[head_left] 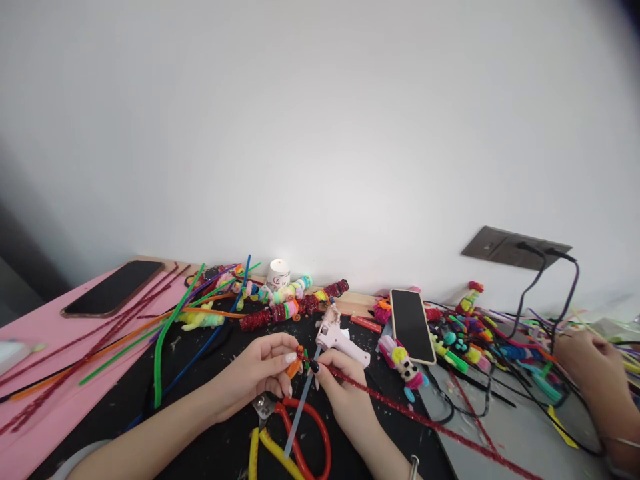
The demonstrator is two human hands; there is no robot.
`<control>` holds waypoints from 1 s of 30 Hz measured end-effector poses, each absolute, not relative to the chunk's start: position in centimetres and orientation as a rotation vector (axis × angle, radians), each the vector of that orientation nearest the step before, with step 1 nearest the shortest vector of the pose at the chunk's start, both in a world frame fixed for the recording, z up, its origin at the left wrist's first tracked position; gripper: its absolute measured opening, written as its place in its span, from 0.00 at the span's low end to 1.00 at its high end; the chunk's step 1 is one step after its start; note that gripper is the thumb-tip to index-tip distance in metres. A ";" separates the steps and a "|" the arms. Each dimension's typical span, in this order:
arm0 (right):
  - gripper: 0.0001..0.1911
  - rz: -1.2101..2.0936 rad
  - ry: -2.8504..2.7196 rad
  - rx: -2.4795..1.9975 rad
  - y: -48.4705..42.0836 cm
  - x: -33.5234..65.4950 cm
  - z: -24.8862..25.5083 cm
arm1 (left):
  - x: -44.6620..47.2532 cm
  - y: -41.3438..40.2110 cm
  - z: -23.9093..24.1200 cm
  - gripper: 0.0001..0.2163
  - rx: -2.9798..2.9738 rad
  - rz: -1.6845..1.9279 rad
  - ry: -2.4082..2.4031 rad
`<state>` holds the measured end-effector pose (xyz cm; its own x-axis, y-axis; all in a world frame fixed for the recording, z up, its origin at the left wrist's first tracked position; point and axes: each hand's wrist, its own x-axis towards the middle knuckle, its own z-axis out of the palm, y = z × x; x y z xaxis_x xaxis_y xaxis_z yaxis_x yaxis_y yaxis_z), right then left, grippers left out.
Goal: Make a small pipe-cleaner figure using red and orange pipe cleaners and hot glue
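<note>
My left hand point(273, 370) pinches a small orange-and-red twisted piece point(300, 353) between thumb and fingers. Close beside it, my right hand point(345, 397) is closed on a red tinsel pipe cleaner point(400, 402), which trails away to the lower right. The pipe cleaner seems to meet the small piece between my fingertips; the exact join is too small to tell. Just beyond my hands lies a pale pink glue gun point(345, 343) with a translucent glue stick point(299, 420) coming from it. Below my hands are a red-handled tool point(325, 433) and yellow-handled pliers point(280, 452), partly overlapping.
Loose pipe cleaners point(163, 353) cover the left side near a dark phone point(114, 287). A paper cup point(279, 273) stands by the wall behind wrapped pipe-cleaner pieces point(295, 309). Rightward are another phone point(413, 325), fuzzy figures, cables from a wall socket point(515, 247) and another person's hand point(593, 367).
</note>
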<state>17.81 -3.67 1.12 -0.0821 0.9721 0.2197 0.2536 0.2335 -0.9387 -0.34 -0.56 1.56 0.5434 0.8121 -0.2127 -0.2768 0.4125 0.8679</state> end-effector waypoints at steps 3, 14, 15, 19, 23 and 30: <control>0.12 0.944 -1.540 -1.197 -3.8 17.8 1.2 | -0.4 -0.5 1.7 0.14 0.891 0.761 0.690; 0.13 0.905 -1.564 -1.187 -3.8 17.8 1.5 | -0.4 -0.7 1.6 0.13 0.907 0.784 0.698; 0.13 0.892 -1.568 -1.194 -3.8 17.8 1.4 | -0.3 -0.6 1.6 0.13 0.908 0.791 0.699; 0.14 0.862 -1.563 -1.222 -3.7 17.7 1.0 | -0.2 -0.6 1.8 0.13 0.922 0.808 0.682; 0.14 0.828 -1.554 -1.258 -3.7 17.7 0.7 | -0.1 -0.6 1.7 0.13 0.967 0.830 0.694; 0.12 0.704 -1.666 -1.252 -3.9 17.7 0.5 | 0.1 -0.6 0.4 0.14 1.306 0.941 0.814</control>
<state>17.69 -3.87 0.54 -0.0732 0.9435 0.3232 0.4261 0.3226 -0.8452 0.14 -0.64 0.40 0.4146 0.9097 0.0254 -0.1053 0.0203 0.9942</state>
